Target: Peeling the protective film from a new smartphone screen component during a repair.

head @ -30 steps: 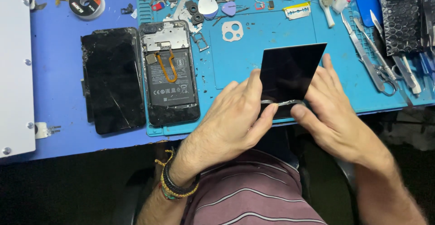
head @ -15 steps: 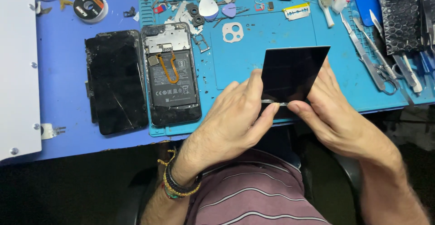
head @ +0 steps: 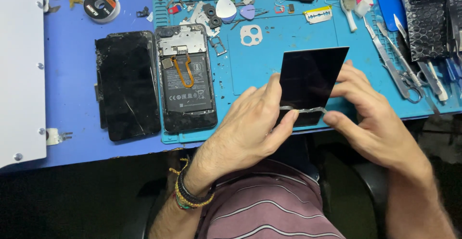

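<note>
Both hands hold a flat black glossy screen panel [head: 312, 77] over the near edge of the blue work mat [head: 269, 58]. My left hand [head: 250, 123] grips its left edge, thumb on the lower part. My right hand [head: 370, 118] holds the right edge and pinches a thin clear strip of film [head: 303, 109] stretched across the panel's lower end between both thumbs. To the left lies an opened phone body [head: 185, 77] with its battery and an orange flex cable showing. Beside it lies a cracked black screen [head: 126, 85].
Tweezers and scissors [head: 394, 63], a razor blade [head: 317, 15], picks [head: 226, 8], a camera-hole bezel [head: 251, 34] and small parts lie on the mat. A tape roll [head: 100, 4] sits at the back left; a white device [head: 19, 70] stands on the far left.
The panel has stayed between my hands while my thumbs have drawn the clear strip out a little wider across its lower end. The view has shifted slightly.
</note>
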